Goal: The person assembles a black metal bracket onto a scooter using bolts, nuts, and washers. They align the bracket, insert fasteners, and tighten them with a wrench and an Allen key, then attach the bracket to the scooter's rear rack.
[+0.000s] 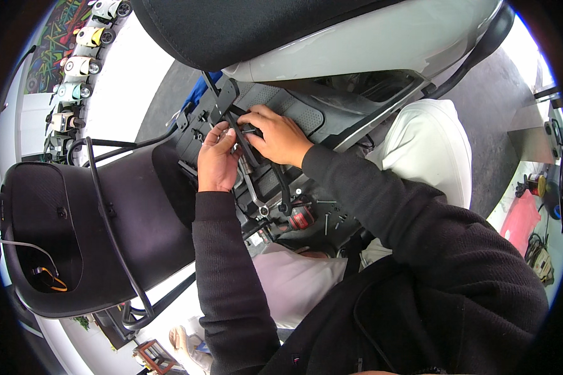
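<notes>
Both my hands meet at a black metal bracket [251, 150] above the floorboard [266, 99] of a scooter. My left hand [219, 159] is closed, thumb and fingertips pinched at the bracket's left side; whatever they hold is too small to make out. From the right, my right hand [278, 136] curls its fingers on the bracket, beside the left fingertips. Below the hands a silver wrench [255, 190] slants down, its ring end low. A red and black power tool [301, 216] lies under it, with several loose bolts [326, 224] nearby.
The scooter's black seat [206, 28] and pale body panel [350, 47] overhang the far side. A large black scooter part with a tubular bar [100, 194] stands at left. Several small scooters [78, 65] line the far left. A pink bag [520, 222] lies at right.
</notes>
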`<action>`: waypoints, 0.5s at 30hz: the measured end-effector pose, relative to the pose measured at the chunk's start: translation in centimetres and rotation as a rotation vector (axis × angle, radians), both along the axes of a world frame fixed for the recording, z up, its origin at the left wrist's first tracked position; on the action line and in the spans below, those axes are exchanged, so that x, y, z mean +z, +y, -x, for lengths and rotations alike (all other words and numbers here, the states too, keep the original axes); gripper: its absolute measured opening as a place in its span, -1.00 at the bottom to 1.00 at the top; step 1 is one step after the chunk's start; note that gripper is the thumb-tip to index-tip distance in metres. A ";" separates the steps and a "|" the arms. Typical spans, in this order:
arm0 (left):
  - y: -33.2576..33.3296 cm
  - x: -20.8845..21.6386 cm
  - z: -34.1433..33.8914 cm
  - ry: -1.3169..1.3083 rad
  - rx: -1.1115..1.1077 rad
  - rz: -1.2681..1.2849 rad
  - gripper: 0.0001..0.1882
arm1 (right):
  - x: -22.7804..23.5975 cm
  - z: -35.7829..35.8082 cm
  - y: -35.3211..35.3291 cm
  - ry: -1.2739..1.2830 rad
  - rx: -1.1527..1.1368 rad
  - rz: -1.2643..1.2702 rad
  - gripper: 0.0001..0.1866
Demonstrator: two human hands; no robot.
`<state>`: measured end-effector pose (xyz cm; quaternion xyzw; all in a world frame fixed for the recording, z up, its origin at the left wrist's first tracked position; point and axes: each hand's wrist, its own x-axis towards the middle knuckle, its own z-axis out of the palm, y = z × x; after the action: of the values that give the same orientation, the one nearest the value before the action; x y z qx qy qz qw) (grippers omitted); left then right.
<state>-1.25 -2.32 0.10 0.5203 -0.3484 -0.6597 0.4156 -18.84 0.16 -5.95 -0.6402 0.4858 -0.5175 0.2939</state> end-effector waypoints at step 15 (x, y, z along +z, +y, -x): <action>-0.1 0.0 0.0 0.007 0.017 0.003 -0.78 | 0.0 0.0 0.0 0.025 0.009 0.002 -0.68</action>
<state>-1.23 -2.39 0.05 0.5204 -0.3434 -0.6575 0.4231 -18.81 0.14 -5.98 -0.6491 0.4860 -0.5087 0.2892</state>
